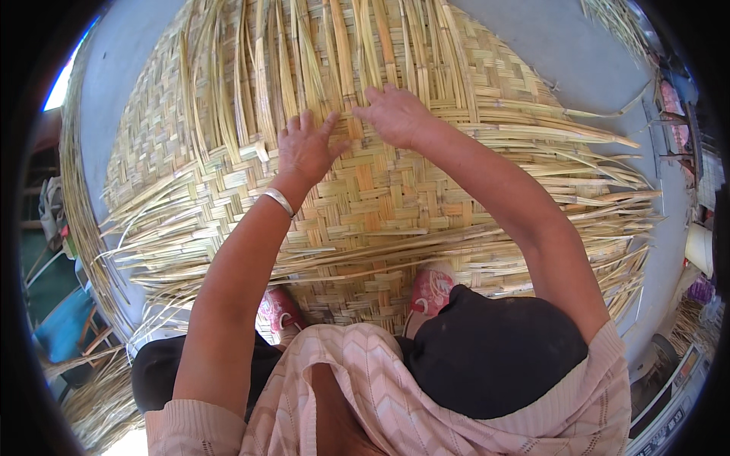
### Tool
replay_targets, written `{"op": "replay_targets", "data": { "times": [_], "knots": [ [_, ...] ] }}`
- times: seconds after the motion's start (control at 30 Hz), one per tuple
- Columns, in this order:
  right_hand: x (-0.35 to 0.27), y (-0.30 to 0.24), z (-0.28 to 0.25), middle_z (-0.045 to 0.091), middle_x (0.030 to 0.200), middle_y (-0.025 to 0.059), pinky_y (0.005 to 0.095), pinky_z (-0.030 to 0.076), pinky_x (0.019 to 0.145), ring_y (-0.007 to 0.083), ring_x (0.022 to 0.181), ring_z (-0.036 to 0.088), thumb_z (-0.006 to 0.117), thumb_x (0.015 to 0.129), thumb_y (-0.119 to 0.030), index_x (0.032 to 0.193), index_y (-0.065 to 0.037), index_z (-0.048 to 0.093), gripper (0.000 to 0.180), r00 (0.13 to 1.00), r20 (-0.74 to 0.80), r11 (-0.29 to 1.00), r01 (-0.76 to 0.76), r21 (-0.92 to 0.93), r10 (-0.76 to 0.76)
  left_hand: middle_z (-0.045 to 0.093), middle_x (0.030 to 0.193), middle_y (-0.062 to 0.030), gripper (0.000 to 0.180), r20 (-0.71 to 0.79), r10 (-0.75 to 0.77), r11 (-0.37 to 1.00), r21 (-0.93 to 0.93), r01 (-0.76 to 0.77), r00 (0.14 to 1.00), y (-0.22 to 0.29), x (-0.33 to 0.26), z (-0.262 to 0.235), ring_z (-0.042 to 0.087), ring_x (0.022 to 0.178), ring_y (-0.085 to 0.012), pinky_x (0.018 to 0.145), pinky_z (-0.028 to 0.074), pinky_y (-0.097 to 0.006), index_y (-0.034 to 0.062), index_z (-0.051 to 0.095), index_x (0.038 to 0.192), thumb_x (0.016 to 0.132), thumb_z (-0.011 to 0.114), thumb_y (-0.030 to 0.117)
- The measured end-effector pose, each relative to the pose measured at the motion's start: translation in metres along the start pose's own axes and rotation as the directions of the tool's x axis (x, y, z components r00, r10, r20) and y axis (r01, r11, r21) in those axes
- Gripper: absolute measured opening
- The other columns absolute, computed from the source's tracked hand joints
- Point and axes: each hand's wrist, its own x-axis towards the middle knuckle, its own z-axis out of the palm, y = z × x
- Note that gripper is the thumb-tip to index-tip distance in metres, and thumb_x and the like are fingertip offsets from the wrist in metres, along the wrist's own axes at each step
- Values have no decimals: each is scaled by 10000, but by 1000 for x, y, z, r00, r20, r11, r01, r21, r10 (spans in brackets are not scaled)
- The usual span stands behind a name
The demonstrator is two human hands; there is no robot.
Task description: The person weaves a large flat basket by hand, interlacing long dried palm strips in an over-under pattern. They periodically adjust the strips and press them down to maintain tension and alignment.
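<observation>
A large woven mat (380, 186) of flattened, straw-coloured reed strips spreads beneath both hands. Loose reed strips (334, 45) run away from me across its far half, and more stick out from both sides. My left hand (304, 148), with a silver bangle at the wrist, rests on the weave with its fingers spread. Just to the right, my right hand (394, 115) has its fingers bent over the lower ends of the long strips and seems to grip one. The hand partly covers its fingertips.
My feet in red patterned shoes (433, 289) stand on the mat's near part. A bundle of long reeds (80, 175) lies at the left, with more reed stalks (620, 26) at the far right. A white container (698, 247) stands at the right on the grey floor's edge.
</observation>
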Motion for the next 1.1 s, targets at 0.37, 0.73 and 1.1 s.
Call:
{"op": "replay_targets", "data": {
  "times": [0.37,0.73,1.1],
  "knots": [
    [-21,-28,17,519,1247,130,463,422,968,357,1177,494,525,825,-38,1330,-124,494,513,994,-94,999,-50,-6,50,331,1472,-191,667,-96,-11,997,-79,4,995,6,-21,22,266,1387,-373,1105,266,-486,150,365,1452,919,483,534],
    [-73,-37,49,335,1485,164,459,233,1132,347,1388,283,489,862,-81,1396,-91,412,540,983,-173,995,-68,-70,55,359,1471,-114,660,-262,-382,908,-285,307,886,-89,-41,57,307,1383,-267,1136,218,-489,115,353,1437,921,514,493],
    [-71,-39,56,330,1492,140,462,203,1146,315,1404,256,439,885,-98,1399,-92,406,515,982,-173,993,-90,-69,77,603,1151,-120,395,208,91,966,-258,-36,974,-175,19,1,555,1116,-299,941,461,-416,130,676,1104,778,753,340]
  ]
}}
